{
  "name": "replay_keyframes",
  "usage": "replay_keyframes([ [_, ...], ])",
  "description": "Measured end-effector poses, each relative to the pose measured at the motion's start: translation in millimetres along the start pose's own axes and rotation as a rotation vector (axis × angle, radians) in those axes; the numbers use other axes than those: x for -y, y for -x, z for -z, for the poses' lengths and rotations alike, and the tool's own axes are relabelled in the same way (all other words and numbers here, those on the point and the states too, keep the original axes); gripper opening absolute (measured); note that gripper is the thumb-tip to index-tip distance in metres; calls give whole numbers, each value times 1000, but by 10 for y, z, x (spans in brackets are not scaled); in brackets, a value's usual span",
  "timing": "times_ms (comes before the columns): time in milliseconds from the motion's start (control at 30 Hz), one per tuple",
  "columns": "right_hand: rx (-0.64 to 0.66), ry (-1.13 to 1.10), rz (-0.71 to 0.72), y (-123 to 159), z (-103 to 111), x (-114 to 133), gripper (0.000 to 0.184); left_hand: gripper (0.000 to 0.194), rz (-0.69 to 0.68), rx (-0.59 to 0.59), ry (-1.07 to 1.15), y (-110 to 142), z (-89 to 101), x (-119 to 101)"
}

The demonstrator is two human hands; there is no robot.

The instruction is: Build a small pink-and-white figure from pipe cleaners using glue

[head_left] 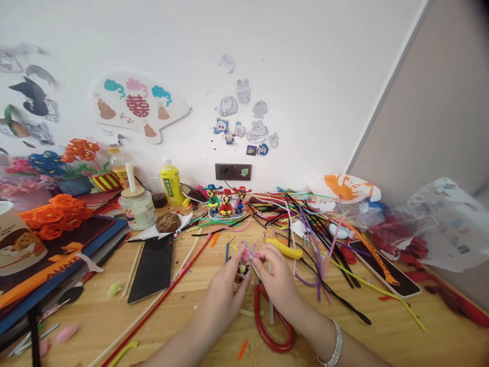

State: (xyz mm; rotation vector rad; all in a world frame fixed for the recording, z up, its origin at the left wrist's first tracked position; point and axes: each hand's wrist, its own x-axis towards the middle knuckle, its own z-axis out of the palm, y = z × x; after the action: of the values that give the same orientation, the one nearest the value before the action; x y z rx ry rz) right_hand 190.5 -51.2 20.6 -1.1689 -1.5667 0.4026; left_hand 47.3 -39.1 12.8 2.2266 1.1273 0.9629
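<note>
My left hand [227,283] is closed round a small figure [244,267] with a pink top and a dark-and-white face, partly hidden by the fingers. Pinched at the figure's top, my right hand [274,271] has a small pink fuzzy piece [257,254] between thumb and finger. Under the right hand lie scissors with red handles [256,316], their blades mostly covered. Just behind that hand rests a yellow glue gun [284,248]. Farther back, three colourful figures [226,203] stand together on a small tray.
Loose pipe cleaners [305,224] spread over the back right. A black phone [151,270] lies at left, near a glass jar [138,209] and a yellow bottle [170,182]. Another phone [384,270] and plastic bags [443,219] are at right. Orange flowers [61,214] sit at far left.
</note>
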Motion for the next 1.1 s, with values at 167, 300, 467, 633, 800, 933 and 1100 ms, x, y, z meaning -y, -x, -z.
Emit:
replay_keyframes([
  [167,13,17,-7,8,-3,4,13,49,3,1,31,9,-10,15],
  [300,19,25,-14,12,-5,-5,13,49,-4,-17,58,-5,-5,9],
  [467,50,34,-51,3,-1,-23,13,48,58,-22,86,-42,7,-6],
  [633,32,12,-130,-13,5,-50,17,47,90,-30,92,-63,27,-16],
  [800,63,16,-114,-23,-14,-83,21,46,75,-18,37,-58,24,-4],
  [933,45,15,-94,-12,-41,-87,20,47,82,0,38,-55,-4,12],
  [1100,9,1,-79,5,-65,-83,18,48,99,31,32,-35,-24,15],
])
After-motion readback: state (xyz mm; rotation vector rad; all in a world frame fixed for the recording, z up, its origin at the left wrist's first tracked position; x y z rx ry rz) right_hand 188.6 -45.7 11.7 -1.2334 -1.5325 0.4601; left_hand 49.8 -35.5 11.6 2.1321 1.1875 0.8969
